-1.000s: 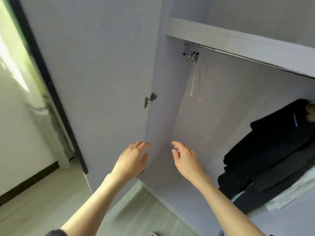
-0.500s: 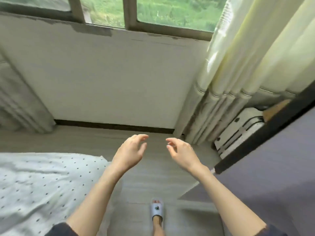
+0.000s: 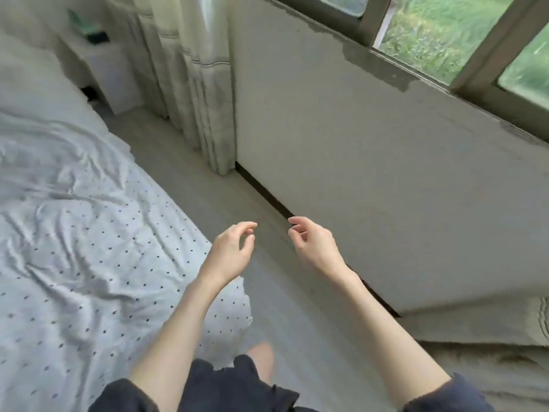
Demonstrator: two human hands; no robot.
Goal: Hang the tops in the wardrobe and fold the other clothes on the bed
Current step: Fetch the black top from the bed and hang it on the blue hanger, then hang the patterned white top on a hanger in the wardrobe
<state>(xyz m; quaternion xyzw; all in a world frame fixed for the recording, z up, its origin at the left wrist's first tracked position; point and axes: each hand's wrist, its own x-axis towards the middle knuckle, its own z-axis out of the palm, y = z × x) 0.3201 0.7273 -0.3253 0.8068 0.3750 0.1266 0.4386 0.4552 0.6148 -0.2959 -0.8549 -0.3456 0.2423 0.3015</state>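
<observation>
We see both arms held out in front of us over the strip of pale floor (image 3: 208,185) that runs beside the bed (image 3: 74,233), and neither hand carries anything. Our left hand (image 3: 231,251) hangs in the air just past the bed's near edge, its fingers loosely curled and its thumb close to the fingertips with nothing between them. Our right hand (image 3: 315,245) hovers farther from the bed, near the foot of the white wall (image 3: 371,159) under the window (image 3: 463,37), in the same loose curl and also holding nothing. The two hands are near each other but apart, palms turned roughly inward. The bed lies to the left of the left hand and below it, covered by a rumpled white sheet with small dark dots; the hand does not touch the sheet, though the left forearm crosses above the bed's corner. On the stretch of bed that shows we make out no separate garment, only the creased sheet, and the wardrobe does not show from here. Beyond the far end of the bed stands a small white cabinet (image 3: 113,75) with a dark green object on top, too blurred to tell. Light curtains (image 3: 190,84) hang to the floor between that cabinet and the wall. A dark sleeve (image 3: 124,396) shows at the bottom edge.
</observation>
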